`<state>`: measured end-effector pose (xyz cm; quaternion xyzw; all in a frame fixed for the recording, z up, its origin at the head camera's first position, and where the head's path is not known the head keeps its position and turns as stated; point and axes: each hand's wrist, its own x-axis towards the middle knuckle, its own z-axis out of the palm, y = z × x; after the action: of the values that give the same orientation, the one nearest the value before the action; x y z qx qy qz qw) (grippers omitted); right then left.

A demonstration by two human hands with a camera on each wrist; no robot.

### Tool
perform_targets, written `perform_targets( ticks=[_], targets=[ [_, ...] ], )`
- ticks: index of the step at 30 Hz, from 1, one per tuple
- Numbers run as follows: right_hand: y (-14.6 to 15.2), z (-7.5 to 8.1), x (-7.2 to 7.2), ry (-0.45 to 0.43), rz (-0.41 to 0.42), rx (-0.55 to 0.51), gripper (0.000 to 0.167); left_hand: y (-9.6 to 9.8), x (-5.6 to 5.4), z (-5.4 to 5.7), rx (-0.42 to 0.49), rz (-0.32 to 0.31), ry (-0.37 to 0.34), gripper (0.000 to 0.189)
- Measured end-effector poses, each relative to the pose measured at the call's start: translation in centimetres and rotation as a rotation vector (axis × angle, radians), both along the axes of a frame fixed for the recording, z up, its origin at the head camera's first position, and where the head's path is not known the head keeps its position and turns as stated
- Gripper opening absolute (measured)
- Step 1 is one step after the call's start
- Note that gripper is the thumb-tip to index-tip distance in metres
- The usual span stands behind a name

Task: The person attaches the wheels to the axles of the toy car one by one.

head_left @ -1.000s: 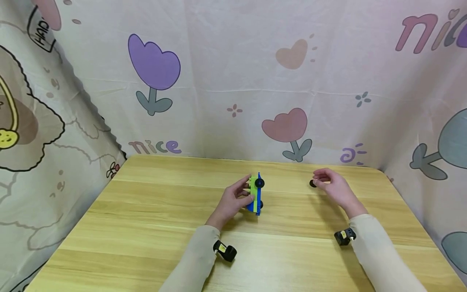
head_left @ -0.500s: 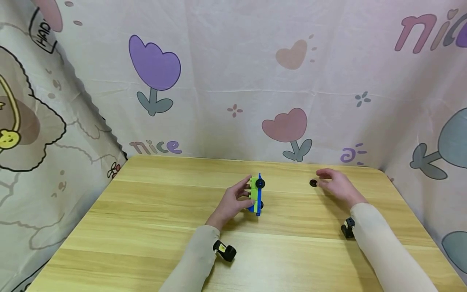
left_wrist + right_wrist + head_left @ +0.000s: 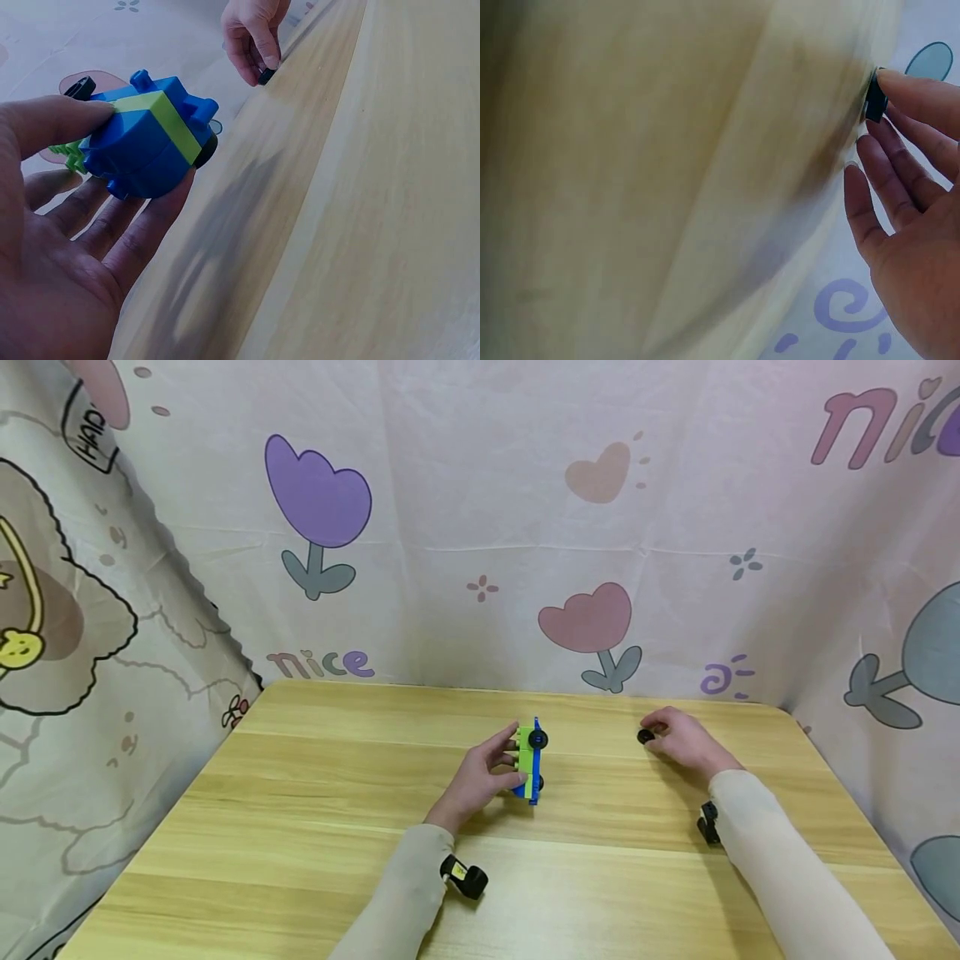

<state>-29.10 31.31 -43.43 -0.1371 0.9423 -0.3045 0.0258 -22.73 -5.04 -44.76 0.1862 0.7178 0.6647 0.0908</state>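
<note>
While the left sleeve (image 3: 405,885), cut off by the bottom edge of the head view, carries a black camera (image 3: 465,877) at its cuff, we see the left hand (image 3: 476,778) holding a blue and lime-green brick vehicle (image 3: 527,756) between thumb and fingers. We find that grip much as it was half a second ago, the vehicle above the wooden table (image 3: 300,777) with its shadow below in the left wrist view. One black wheel (image 3: 537,738) faces us; another is mostly hidden behind the blue side, and the thumb and fingers cover parts of the bricks.

Farther right, well apart from the vehicle, we see a small black disc (image 3: 645,737) pinched at the fingertips of the right hand (image 3: 684,742); half a second earlier those fingers stood just beside it. We cannot tell whether the disc touches the table, and its face is hard to make out. Beyond, we see the right sleeve (image 3: 787,860) leave the frame at the bottom, a second black camera (image 3: 708,824) by its cuff.
</note>
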Motion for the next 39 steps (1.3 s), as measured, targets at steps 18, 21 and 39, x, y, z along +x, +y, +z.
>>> perform_targets(
  ticks=[18, 21, 39],
  targets=[
    [-1.0, 1.0, 1.2, 0.033, -0.002, -0.015, 0.026, -0.1, 0.0, -0.2, -0.008, 0.022, -0.007, 0.066],
    [-1.2, 1.4, 1.7, 0.051, 0.006, -0.022, 0.027, -0.1, 0.1, -0.2, -0.001, 0.025, -0.024, 0.066],
    [-3.7, 2.7, 4.7, 0.119, 0.057, -0.102, 0.03, 0.1, 0.0, -0.3, 0.036, 0.03, -0.052, 0.064]
  ],
)
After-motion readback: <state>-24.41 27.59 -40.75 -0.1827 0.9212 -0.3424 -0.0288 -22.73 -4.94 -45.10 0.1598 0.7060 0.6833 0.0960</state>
